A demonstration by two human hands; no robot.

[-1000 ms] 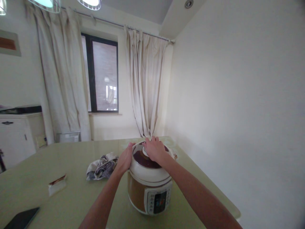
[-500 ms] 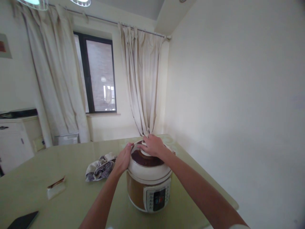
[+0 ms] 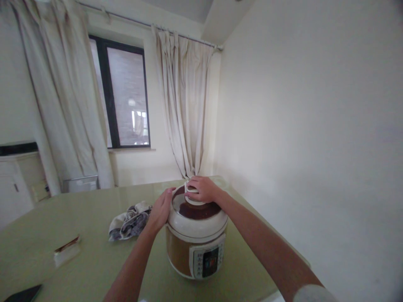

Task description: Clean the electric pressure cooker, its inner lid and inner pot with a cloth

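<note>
An electric pressure cooker [image 3: 181,251], white and brown with a control panel on its front, stands on the green table. Its lid [image 3: 192,228] has a dark, glossy top with a raised white handle [image 3: 192,197] in the middle. My right hand [image 3: 203,188] is closed around that handle, fingers wrapped over it. Against the left side of the lid rests my left hand [image 3: 161,209], fingers stretched along the rim. A crumpled patterned cloth [image 3: 130,222] lies to the left, close by my left forearm.
On the table [image 3: 91,214] at left are a small clear-and-brown item [image 3: 67,249] and a dark flat object [image 3: 27,293]. A white wall [image 3: 299,126] runs along the right side. Curtains [image 3: 185,105] and a window [image 3: 127,96] are behind.
My right hand's fingers have closed more tightly around the lid handle. My left hand stays at the lid's side. The view has shifted slightly to the right.
</note>
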